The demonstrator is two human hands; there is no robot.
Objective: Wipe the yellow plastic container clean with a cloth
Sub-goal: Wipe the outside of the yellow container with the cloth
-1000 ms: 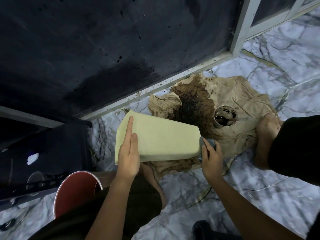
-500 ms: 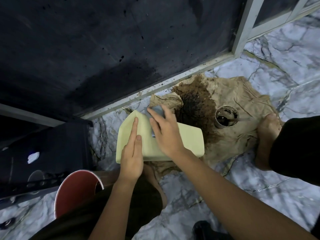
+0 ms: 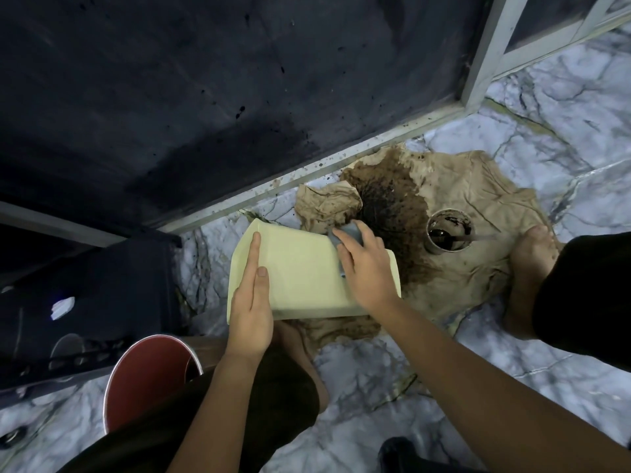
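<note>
Left hand (image 3: 251, 310), fingers straight, steadies the yellow container (image 3: 300, 278); right hand (image 3: 367, 268) apparently presses a grey cloth (image 3: 348, 232) onto its far edge.

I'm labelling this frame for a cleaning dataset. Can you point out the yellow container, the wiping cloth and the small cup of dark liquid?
yellow container (image 3: 300, 278): head view, bare middle of its upturned face.
grey cloth (image 3: 351, 230): head view, fold showing between the right hand's fingers.
small cup (image 3: 450, 233): head view, dark liquid inside.
</note>
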